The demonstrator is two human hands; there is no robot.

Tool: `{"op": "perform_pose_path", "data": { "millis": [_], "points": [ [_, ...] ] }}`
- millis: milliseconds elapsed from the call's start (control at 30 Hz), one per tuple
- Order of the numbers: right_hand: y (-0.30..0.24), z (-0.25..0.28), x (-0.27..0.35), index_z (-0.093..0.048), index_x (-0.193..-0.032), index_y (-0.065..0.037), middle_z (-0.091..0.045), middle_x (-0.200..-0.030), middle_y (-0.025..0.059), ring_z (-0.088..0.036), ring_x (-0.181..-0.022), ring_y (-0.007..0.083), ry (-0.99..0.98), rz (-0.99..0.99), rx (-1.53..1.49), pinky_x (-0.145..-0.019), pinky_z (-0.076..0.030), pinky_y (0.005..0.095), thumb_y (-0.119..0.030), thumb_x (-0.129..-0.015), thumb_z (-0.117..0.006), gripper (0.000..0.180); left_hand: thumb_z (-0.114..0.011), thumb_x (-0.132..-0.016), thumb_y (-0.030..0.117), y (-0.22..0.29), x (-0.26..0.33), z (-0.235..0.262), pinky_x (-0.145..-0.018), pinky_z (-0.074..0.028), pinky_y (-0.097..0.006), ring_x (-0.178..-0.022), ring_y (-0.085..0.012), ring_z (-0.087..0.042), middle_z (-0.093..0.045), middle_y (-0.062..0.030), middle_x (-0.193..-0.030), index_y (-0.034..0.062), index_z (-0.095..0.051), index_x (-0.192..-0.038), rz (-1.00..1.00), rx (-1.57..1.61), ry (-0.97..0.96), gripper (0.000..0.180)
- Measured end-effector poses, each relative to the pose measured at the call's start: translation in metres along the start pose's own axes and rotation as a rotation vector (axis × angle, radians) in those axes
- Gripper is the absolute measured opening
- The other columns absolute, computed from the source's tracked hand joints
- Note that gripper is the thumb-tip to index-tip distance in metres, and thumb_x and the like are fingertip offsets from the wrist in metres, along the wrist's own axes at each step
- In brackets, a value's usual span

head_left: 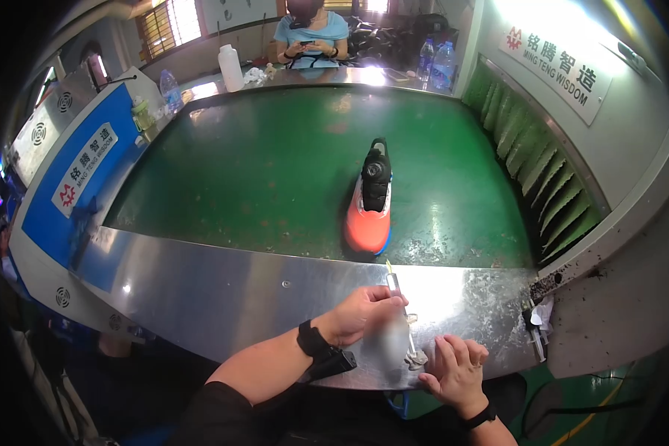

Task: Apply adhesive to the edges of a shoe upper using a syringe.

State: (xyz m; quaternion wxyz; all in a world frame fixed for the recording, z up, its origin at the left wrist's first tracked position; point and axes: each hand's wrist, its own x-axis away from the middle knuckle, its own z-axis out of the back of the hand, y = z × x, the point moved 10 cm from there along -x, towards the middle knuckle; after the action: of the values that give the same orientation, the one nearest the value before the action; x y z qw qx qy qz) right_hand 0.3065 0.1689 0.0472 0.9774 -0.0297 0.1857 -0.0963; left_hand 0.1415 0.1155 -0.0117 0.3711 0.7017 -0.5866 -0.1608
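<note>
My left hand (363, 315) is closed, thumb and fingers pinching a slim silver pen-like tool with a yellowish tip (393, 281). Its tip points away from me, toward the belt's near edge. Over the metal ledge, my right hand (458, 372) has its fingers apart and slightly curled, holding nothing that I can see. Beside its thumb lies a small crumpled greyish lump (417, 360); a thin pale stick reaches down to it from the left hand. Beyond the tool, a shoe (369, 215) with an orange-red toe, black upper and blue sole edge stands upright, toe toward me.
A green conveyor belt (275, 171) runs behind the metal ledge (223, 286). Green strip curtains (528, 141) hang at right; a blue-and-white machine panel (78, 167) stands left. At the far end sit a person (312, 37), a white bottle (230, 68) and water bottles (443, 65).
</note>
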Motion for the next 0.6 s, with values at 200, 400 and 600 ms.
{"op": "perform_pose_path", "data": {
  "millis": [200, 400, 600],
  "points": [
    [-0.005, -0.010, -0.006, -0.055, -0.125, -0.013, -0.051, -0.119, 0.0036, -0.044, -0.105, 0.0240, 0.026, 0.062, -0.034, -0.090, -0.035, 0.0384, -0.049, -0.075, -0.066, 0.063, -0.059, -0.090, 0.011, 0.015, 0.009, 0.018, -0.069, -0.049, -0.028, -0.079, -0.0148, -0.059, -0.060, -0.0079, -0.092, -0.0027, -0.056, -0.105, -0.017, -0.062, 0.183, 0.020],
    [-0.005, -0.001, -0.005, -0.054, -0.124, -0.012, -0.049, -0.117, 0.0034, -0.043, -0.106, 0.0213, 0.057, 0.008, -0.059, -0.092, -0.032, 0.0361, -0.046, -0.082, -0.059, 0.054, -0.056, -0.092, 0.018, 0.018, 0.009, 0.016, -0.066, -0.050, -0.029, -0.071, -0.0160, -0.060, -0.061, -0.0068, -0.083, 0.0010, -0.056, -0.100, -0.085, -0.063, 0.117, 0.018],
    [0.003, -0.002, 0.006, -0.055, -0.118, -0.011, -0.049, -0.113, 0.0043, -0.043, -0.109, 0.0227, 0.039, 0.032, -0.119, -0.095, -0.029, 0.0371, -0.037, -0.082, -0.061, 0.046, -0.054, -0.094, 0.018, 0.003, -0.004, 0.008, -0.069, -0.049, -0.028, -0.074, -0.0160, -0.060, -0.060, -0.0077, -0.084, 0.0005, -0.054, -0.101, -0.100, -0.114, 0.094, 0.019]
  ]
}}
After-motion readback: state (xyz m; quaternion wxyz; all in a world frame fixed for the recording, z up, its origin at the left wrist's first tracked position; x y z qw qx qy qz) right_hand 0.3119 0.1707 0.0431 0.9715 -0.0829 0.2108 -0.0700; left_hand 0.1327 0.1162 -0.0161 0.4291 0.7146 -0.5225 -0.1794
